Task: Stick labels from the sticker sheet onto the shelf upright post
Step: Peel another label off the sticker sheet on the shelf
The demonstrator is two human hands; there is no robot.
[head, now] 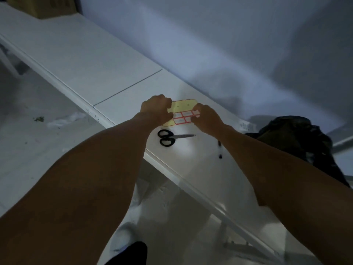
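A yellow sticker sheet [183, 108] with several red-bordered white labels [186, 116] is held just above the white shelf board [114, 60]. My left hand [155, 109] pinches the sheet's left edge. My right hand [205, 118] grips its right side, fingertips on a label at the right. Both forearms reach forward from the bottom of the view. The perforated end of a white upright post [246, 126] shows to the right of my right hand.
Black-handled scissors [169, 139] lie on the shelf just below the sheet. A black marker [220, 150] lies to the right, partly under my right forearm. A dark bundle [298, 142] sits at the right. A cardboard box [51, 6] stands far left. The floor is below left.
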